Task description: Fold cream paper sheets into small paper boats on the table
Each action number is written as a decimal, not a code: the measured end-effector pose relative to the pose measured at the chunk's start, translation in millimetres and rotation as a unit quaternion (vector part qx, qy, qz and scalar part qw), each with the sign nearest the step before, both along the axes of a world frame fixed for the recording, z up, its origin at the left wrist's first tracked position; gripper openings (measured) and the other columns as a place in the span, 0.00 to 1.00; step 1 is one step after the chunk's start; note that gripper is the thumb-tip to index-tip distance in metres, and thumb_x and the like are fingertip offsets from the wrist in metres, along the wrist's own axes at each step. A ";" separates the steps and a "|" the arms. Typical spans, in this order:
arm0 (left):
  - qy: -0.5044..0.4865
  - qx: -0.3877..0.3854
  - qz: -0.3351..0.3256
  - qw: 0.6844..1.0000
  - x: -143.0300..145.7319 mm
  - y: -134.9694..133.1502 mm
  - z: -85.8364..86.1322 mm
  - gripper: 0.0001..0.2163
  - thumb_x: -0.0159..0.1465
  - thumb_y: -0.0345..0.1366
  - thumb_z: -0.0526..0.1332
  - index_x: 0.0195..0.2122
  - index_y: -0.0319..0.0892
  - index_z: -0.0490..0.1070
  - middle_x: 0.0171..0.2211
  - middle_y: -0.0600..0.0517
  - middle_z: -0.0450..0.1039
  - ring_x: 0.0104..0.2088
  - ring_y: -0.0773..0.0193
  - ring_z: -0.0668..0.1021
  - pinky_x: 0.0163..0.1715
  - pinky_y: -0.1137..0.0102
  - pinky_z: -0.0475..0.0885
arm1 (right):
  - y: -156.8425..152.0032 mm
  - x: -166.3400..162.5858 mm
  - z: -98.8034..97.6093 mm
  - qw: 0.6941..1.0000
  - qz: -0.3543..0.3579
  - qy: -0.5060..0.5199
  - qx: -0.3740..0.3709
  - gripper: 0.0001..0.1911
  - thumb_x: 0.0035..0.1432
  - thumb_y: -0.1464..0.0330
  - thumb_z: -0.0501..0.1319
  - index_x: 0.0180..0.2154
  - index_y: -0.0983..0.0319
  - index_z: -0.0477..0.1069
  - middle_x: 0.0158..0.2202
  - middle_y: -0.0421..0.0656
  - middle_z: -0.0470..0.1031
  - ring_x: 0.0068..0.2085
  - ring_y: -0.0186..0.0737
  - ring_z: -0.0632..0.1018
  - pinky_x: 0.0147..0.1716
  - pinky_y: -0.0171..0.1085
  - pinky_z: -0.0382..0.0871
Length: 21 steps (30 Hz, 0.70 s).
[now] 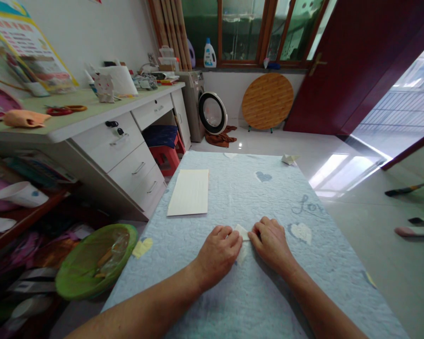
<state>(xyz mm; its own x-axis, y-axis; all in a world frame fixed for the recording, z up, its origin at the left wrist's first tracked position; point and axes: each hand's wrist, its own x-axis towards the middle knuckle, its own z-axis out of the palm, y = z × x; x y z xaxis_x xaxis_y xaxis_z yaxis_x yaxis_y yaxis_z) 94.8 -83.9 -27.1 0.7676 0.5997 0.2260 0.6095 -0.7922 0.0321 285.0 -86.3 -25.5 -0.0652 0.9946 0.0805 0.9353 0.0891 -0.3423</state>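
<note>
Our two hands meet at lower centre: the left hand and right hand hold narrow grips, their fingertips pinching one small folded white paper against the quilted blue cover. Above them lie one cream paper sheet and, at the cover's far edge, one folded paper scrap.

Small folded white paper, lying flat
</note>
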 end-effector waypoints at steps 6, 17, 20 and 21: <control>0.047 0.016 -0.001 0.999 3.4 -15.0 -0.9 0.15 0.67 0.29 0.54 0.53 0.32 0.69 0.46 0.43 0.73 0.44 0.54 0.72 0.44 0.61 0.67 | 0.5 -2.6 6.4 0.999 -0.014 -0.028 -0.040 0.10 0.62 0.66 0.59 0.28 0.61 0.73 0.35 0.44 0.72 0.40 0.45 0.70 0.39 0.41 0.53; 0.051 0.029 0.012 0.998 3.7 -23.7 -7.2 0.19 0.67 0.29 0.51 0.58 0.28 0.64 0.54 0.38 0.71 0.49 0.51 0.73 0.48 0.60 0.66 | -0.5 -3.1 8.6 0.998 -0.011 -0.040 -0.048 0.11 0.63 0.65 0.58 0.29 0.60 0.73 0.37 0.45 0.72 0.42 0.46 0.70 0.40 0.42 0.54; 0.045 0.030 0.014 0.998 3.6 -22.7 -7.8 0.19 0.68 0.29 0.51 0.58 0.28 0.65 0.53 0.38 0.71 0.48 0.52 0.73 0.48 0.60 0.66 | -0.5 -0.9 8.0 0.998 -0.011 -0.043 -0.039 0.11 0.63 0.65 0.58 0.29 0.61 0.72 0.36 0.45 0.72 0.42 0.46 0.70 0.40 0.42 0.54; 0.044 0.030 0.014 0.998 3.5 -22.5 -7.7 0.19 0.68 0.29 0.51 0.57 0.28 0.66 0.53 0.38 0.72 0.48 0.52 0.73 0.48 0.60 0.66 | -0.4 1.2 7.4 0.998 -0.013 -0.048 -0.035 0.11 0.63 0.65 0.59 0.29 0.61 0.73 0.36 0.45 0.72 0.42 0.46 0.70 0.40 0.42 0.55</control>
